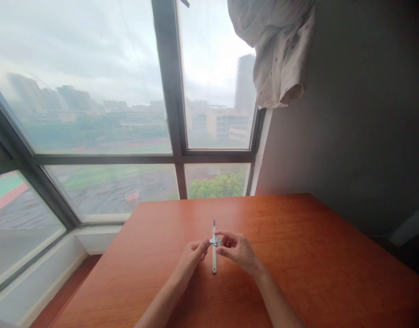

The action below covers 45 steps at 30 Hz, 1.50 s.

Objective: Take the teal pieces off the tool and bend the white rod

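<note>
A thin white stick-like object (214, 259) lies lengthwise on the reddish-brown wooden table (298, 255), pointing away from me. A small shiny metal clip (213, 241) sits across its middle. My left hand (192, 257) pinches the clip from the left with its fingertips. My right hand (238, 250) pinches it from the right with thumb and forefinger. Both hands rest low over the table, meeting at the clip. Whether the clip is fastened onto the stick cannot be made out.
A large window (175, 136) with dark frames stands beyond the table's far edge, with a low white sill (41, 282) at the left. A grey wall (359, 118) borders the right side. A bunched pale curtain (281, 50) hangs at the upper right.
</note>
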Each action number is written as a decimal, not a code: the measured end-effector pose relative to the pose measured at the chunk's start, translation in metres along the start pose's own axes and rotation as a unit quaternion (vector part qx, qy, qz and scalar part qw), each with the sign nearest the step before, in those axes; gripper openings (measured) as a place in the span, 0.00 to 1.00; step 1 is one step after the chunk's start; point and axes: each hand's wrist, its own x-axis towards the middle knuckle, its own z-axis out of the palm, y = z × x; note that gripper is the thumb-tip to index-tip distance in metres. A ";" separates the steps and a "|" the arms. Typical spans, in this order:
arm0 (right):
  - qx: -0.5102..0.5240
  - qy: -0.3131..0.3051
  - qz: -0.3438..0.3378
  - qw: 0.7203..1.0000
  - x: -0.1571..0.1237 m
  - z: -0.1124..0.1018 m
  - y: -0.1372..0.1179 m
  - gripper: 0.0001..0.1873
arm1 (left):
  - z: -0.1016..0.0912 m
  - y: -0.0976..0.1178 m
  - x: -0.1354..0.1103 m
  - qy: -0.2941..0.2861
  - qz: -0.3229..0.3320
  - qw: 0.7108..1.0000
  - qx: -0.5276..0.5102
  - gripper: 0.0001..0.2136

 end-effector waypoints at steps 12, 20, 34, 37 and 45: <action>-0.002 0.004 0.006 1.000 0.000 0.001 -0.001 0.28 | -0.001 -0.005 0.000 0.030 0.009 0.999 0.018 0.30; -0.005 -0.007 0.001 1.000 0.000 0.000 0.001 0.27 | 0.001 -0.005 0.001 0.033 0.003 0.999 0.022 0.31; -0.334 0.085 0.082 0.935 -0.032 -0.099 0.012 0.20 | -0.001 -0.001 -0.002 0.025 0.007 1.000 -0.014 0.30; -0.416 0.074 0.155 0.893 -0.052 -0.143 0.016 0.22 | -0.001 0.001 -0.002 0.027 0.006 1.000 -0.009 0.30; -0.423 0.019 0.206 0.882 -0.069 -0.186 0.012 0.24 | 0.000 0.002 -0.002 0.024 0.011 1.000 -0.016 0.29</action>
